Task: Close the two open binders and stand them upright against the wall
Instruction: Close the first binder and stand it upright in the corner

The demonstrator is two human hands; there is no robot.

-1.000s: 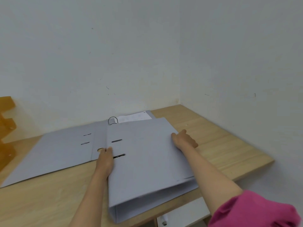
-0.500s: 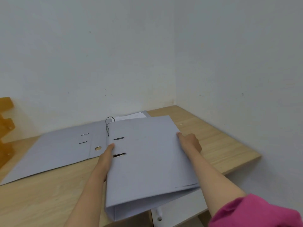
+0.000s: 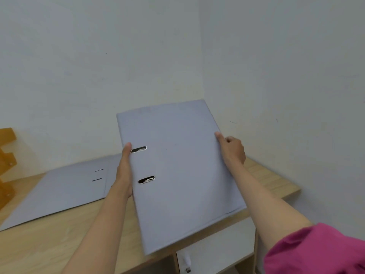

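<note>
A closed grey binder (image 3: 181,171) is lifted off the desk and tilted up, its front cover with two metal slots facing me. My left hand (image 3: 124,173) grips its spine side. On the opposite edge, my right hand (image 3: 232,150) holds the cover. A second grey binder (image 3: 65,188) lies open and flat on the wooden desk (image 3: 49,242) to the left, partly hidden behind the lifted one. The white back wall (image 3: 98,66) and side wall (image 3: 286,76) meet in a corner behind the held binder.
An orange wooden rack (image 3: 6,161) stands at the far left edge of the desk. Under the desk's front edge is a white drawer (image 3: 217,248) with a handle. The desk's right end lies by the side wall.
The closed binder has risen from the desk and tipped toward upright, held by both hands. My view has shifted right. The open binder has not moved.
</note>
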